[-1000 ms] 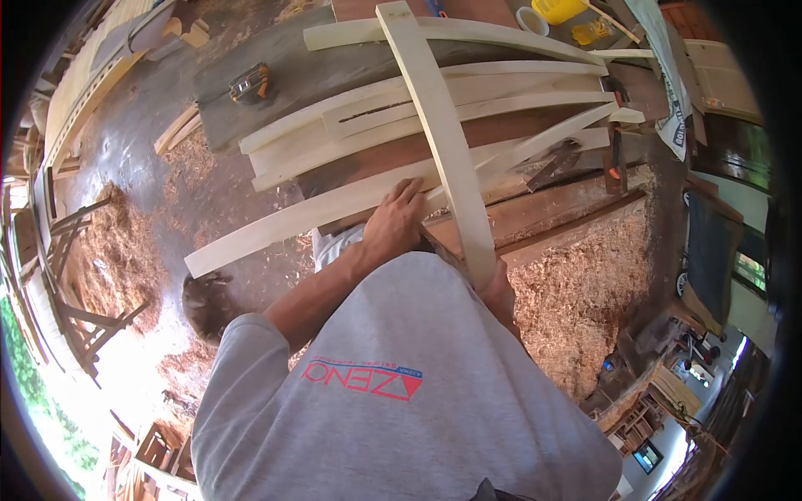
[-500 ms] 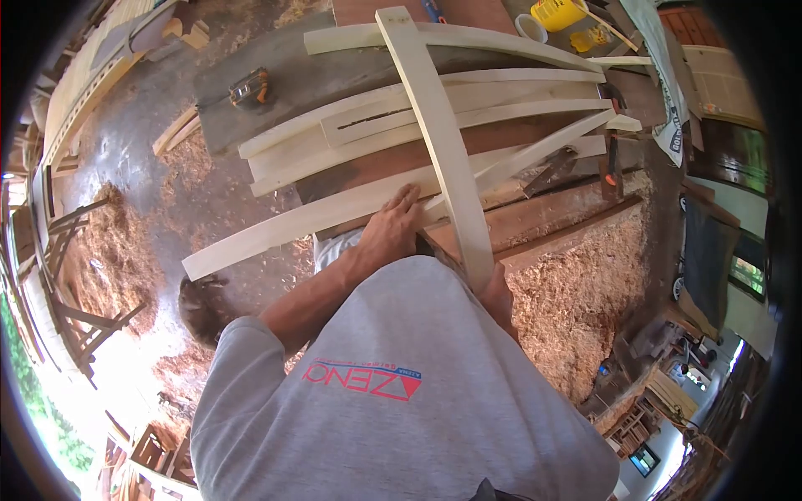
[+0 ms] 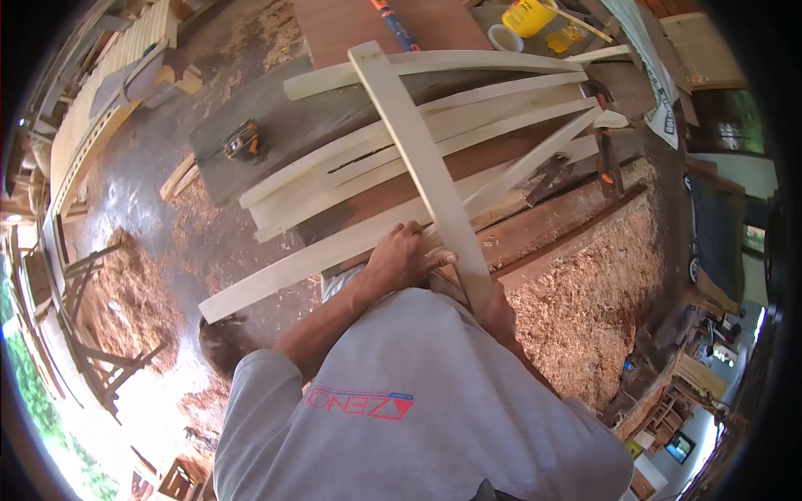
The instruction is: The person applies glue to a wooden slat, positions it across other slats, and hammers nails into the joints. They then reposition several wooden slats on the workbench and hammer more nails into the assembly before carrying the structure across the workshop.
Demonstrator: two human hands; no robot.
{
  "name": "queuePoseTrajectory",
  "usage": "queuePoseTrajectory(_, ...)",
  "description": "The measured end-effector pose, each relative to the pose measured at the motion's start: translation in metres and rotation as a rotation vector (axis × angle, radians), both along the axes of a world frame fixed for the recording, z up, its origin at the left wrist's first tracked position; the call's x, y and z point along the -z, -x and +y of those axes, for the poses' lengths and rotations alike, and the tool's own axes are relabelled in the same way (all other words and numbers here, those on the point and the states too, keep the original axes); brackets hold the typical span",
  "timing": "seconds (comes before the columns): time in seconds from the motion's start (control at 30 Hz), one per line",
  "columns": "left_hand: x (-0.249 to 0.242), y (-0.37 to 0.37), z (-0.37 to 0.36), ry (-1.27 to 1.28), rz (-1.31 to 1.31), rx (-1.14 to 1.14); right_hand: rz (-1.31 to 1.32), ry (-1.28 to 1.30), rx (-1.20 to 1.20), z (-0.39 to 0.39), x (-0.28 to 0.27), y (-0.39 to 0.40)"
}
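Note:
A long pale wooden plank (image 3: 422, 171) lies crosswise over several curved wooden strips, its near end at my body. My right hand (image 3: 499, 316) is closed around that near end, most of its fingers hidden beneath the wood and by the shirt. Bent over the near edge of the lowest curved strip (image 3: 292, 271) are the fingers of my left hand (image 3: 405, 257). Its thumb points right, close to the plank's edge. Further out lie more curved strips (image 3: 476, 60), and one narrow strip (image 3: 535, 157) runs at a slant under the plank.
Wood shavings (image 3: 585, 292) are heaped at the right. A tape measure (image 3: 242, 140) lies on the grey board, with an orange-and-blue tool (image 3: 394, 25) further back. A yellow tub (image 3: 528, 17) and a clamp (image 3: 606, 159) are at the upper right.
My left hand's fingers, laid flatter on the strip before, are now more bent, with the thumb out to the right. The view has shifted and turned slightly; the plank still lies across the strips.

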State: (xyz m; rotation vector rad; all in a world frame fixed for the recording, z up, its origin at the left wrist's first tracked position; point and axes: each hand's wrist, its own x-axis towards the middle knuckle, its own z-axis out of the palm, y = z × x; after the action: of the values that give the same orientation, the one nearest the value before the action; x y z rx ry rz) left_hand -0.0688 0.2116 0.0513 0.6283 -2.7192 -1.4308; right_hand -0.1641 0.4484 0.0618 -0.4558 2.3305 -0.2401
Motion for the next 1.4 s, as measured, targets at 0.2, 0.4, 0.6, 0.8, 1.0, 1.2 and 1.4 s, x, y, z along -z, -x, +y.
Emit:
queuePoseTrajectory(0.2,-0.014,0.016,0.013,0.024,-0.115,-0.111,-0.070,-0.026,0.029,-0.020,-0.025,0.004)
queuePoseTrajectory(0.4,-0.004,0.016,0.012,-0.068,0.109,-0.216,0.030,0.216,-0.065,-0.037,-0.001,0.011)
queuePoseTrajectory(0.6,-0.004,0.020,-0.009,-0.135,0.075,-0.046,0.048,0.304,-0.043,-0.068,-0.009,0.024)
queuePoseTrajectory(0.8,0.011,0.032,-0.049,-0.332,-0.101,0.035,0.022,0.450,0.033,-0.080,-0.013,0.025)
queuePoseTrajectory(1.0,0.025,0.032,-0.050,-0.314,-0.071,0.031,0.052,0.432,0.037,-0.075,-0.004,0.029)
queuePoseTrajectory(1.2,0.014,0.035,-0.049,-0.259,-0.088,0.027,0.129,0.448,0.013,-0.074,0.000,0.030)
queuePoseTrajectory(1.4,0.017,0.037,-0.054,-0.241,-0.098,0.115,0.141,0.454,0.012,-0.077,0.003,0.030)
